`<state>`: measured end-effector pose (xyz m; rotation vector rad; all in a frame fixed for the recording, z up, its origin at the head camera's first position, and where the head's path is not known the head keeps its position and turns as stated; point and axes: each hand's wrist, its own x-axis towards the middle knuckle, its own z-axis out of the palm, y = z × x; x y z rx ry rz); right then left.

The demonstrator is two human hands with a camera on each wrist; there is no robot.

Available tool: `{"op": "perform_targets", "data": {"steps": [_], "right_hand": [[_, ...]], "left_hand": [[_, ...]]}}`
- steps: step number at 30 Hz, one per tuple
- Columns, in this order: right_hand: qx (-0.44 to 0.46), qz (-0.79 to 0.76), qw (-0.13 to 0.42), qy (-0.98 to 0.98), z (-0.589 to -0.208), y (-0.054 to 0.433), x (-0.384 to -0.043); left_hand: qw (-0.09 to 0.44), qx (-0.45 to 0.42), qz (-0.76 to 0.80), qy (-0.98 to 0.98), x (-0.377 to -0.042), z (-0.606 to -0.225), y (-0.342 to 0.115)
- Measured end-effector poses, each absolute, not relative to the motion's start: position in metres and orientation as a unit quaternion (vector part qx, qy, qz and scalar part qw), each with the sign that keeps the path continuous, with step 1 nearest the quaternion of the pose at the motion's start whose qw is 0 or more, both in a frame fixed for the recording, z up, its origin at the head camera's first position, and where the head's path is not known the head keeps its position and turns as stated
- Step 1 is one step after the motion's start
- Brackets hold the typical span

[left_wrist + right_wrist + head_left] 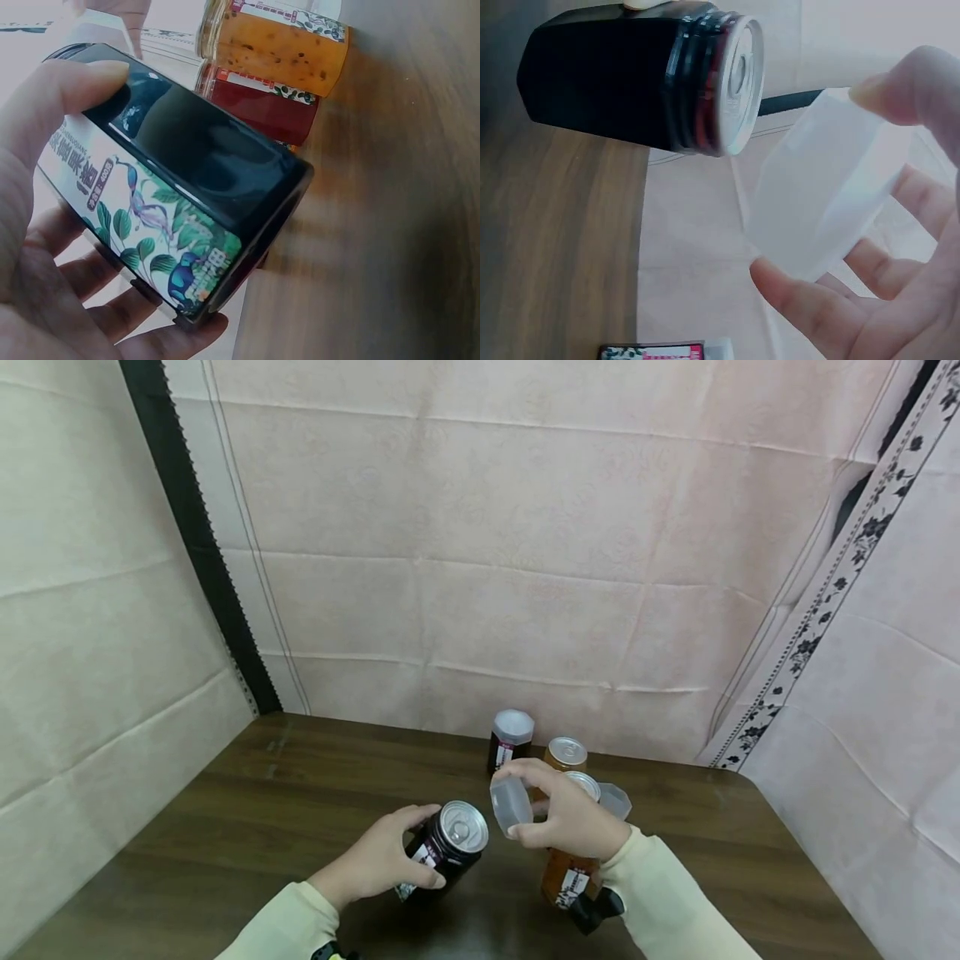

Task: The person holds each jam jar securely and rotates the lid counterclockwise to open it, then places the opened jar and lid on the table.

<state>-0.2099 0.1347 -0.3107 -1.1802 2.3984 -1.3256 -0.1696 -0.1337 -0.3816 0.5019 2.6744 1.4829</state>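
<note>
My left hand [378, 864] grips a dark faceted jar [450, 853] round its sides, thumb on one side and fingers on the other. The jar is tilted and topped by a silver pull-tab lid [463, 827]; its illustrated label [150, 217] shows in the left wrist view. To the right of it, my right hand [570, 814] pinches a translucent faceted plastic cap [512, 804] between thumb and fingers. In the right wrist view the cap [821, 191] is held apart from the jar's lid, facing it at a slant.
A dark jar wearing a translucent cap [514, 727] stands near the back edge. Beside it is an amber jar with a silver lid [567, 751]. An amber jar body [572, 878] and a clear cap [615, 800] are partly hidden by my right arm. Cloth walls [480, 568] enclose the wooden table [315, 785].
</note>
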Motion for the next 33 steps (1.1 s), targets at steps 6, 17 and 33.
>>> {"op": "perform_targets", "data": {"steps": [6,17,33], "right_hand": [[-0.395,-0.468,0.062,0.788,-0.324,0.132,-0.211],[-0.386,-0.476,0.042,0.789,-0.343,0.126,-0.206],[-0.359,-0.49,0.008,0.794,-0.352,0.115,-0.206]], "left_hand": [[-0.005,0.125,0.49,0.863,-0.168,-0.383,-0.134],[-0.06,0.059,0.51,0.856,-0.168,-0.386,-0.134],[-0.111,0.028,0.526,0.843,-0.174,-0.392,-0.14]]}}
